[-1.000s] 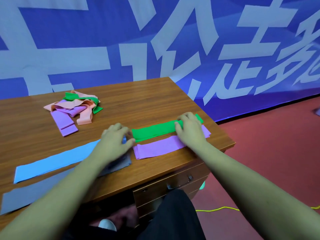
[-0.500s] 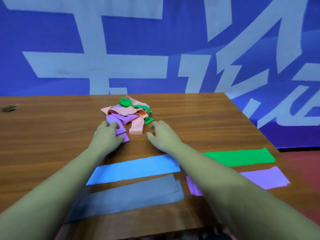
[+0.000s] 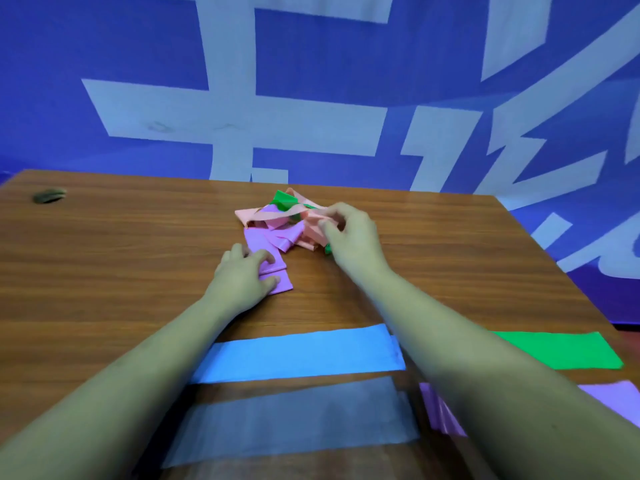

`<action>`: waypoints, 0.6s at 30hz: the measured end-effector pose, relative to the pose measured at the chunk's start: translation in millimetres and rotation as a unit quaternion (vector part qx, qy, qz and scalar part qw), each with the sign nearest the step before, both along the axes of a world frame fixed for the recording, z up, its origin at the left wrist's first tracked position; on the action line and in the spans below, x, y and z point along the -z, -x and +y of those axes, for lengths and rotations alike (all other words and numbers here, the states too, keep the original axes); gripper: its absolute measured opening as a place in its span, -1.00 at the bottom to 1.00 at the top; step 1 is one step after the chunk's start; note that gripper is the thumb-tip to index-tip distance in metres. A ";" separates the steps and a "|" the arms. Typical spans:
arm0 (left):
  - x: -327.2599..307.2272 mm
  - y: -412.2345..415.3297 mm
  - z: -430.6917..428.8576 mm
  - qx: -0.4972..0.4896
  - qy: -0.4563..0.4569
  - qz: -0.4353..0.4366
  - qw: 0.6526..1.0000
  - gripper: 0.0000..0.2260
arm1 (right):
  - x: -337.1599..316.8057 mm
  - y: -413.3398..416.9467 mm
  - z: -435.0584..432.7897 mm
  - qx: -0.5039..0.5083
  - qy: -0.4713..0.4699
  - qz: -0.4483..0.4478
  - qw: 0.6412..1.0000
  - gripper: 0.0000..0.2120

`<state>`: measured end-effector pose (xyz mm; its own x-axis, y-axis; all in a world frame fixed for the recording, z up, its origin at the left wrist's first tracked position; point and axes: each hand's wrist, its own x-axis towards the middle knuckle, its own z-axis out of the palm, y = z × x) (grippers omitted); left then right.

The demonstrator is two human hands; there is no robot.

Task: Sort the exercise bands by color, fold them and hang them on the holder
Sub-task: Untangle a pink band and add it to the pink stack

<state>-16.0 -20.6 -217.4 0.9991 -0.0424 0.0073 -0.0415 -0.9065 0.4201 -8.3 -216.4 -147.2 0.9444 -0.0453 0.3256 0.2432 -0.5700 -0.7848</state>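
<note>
A tangled pile of exercise bands (image 3: 277,220) in pink, purple and green lies near the far middle of the wooden table (image 3: 121,265). My right hand (image 3: 349,237) pinches a pink band (image 3: 273,213) at the pile's right side and lifts it slightly. My left hand (image 3: 242,277) rests on a purple band (image 3: 258,239) at the pile's near end, fingers bent on it. Flat near me lie a blue band (image 3: 298,355), a grey band (image 3: 291,420), a green band (image 3: 561,349) and a purple band (image 3: 609,398), partly hidden by my right forearm. No holder is in view.
A small dark object (image 3: 48,195) sits at the table's far left. A blue banner with large pale characters (image 3: 311,98) stands right behind the table. The table's right edge runs diagonally past the green band.
My view swung from the table's right end to the pile. Both hands left the flat green and purple bands and reached the pile; the right now pinches a pink band.
</note>
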 end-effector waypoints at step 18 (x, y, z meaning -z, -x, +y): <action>-146.2 51.6 -74.6 0.137 0.399 -0.056 0.905 -0.52 | -166.2 64.5 -29.5 -0.072 -0.278 -0.041 0.957 -0.89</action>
<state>-67.6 -95.1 -71.3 0.9429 -0.2250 0.2456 -0.3019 -0.2654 0.9157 -72.9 -245.9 19.0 0.9260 -0.1033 0.3630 0.3623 -0.0263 -0.9317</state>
